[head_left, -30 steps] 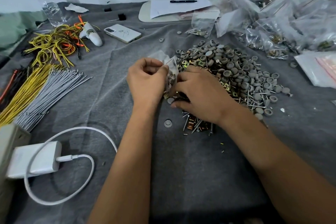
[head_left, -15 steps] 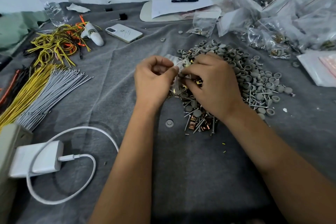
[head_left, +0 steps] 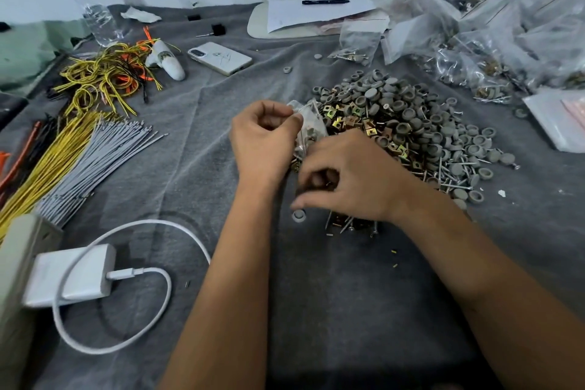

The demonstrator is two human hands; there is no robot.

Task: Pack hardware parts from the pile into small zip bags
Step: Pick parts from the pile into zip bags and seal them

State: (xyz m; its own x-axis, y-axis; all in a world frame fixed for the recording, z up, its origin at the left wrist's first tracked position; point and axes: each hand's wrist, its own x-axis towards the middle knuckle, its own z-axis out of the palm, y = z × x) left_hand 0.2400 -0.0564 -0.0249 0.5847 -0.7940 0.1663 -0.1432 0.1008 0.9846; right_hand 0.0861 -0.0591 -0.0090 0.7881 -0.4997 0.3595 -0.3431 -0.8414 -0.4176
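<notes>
A pile of hardware parts (head_left: 411,127) lies on the grey cloth: grey round caps, brass square clips and nails. My left hand (head_left: 264,139) pinches the top edge of a small clear zip bag (head_left: 311,125), which hangs at the pile's left edge with some parts inside. My right hand (head_left: 351,179) is low over the pile's near end, its fingers curled round a few small parts; a brass piece shows between them. One loose grey cap (head_left: 298,216) sits just below its forefinger. Nails (head_left: 348,226) stick out under the wrist.
Filled zip bags (head_left: 474,51) heap up at the back right, with flat empty bags (head_left: 560,117) at the right edge. Wire bundles (head_left: 79,149) lie on the left, a phone (head_left: 220,57) and bottle (head_left: 95,9) behind, a charger with cable (head_left: 72,275) near left, paper and pen (head_left: 316,8) at the back.
My right hand has dropped from the bag's mouth, where it fed parts in half a second ago, back down to the pile's near end. The left hand kept hold of the bag.
</notes>
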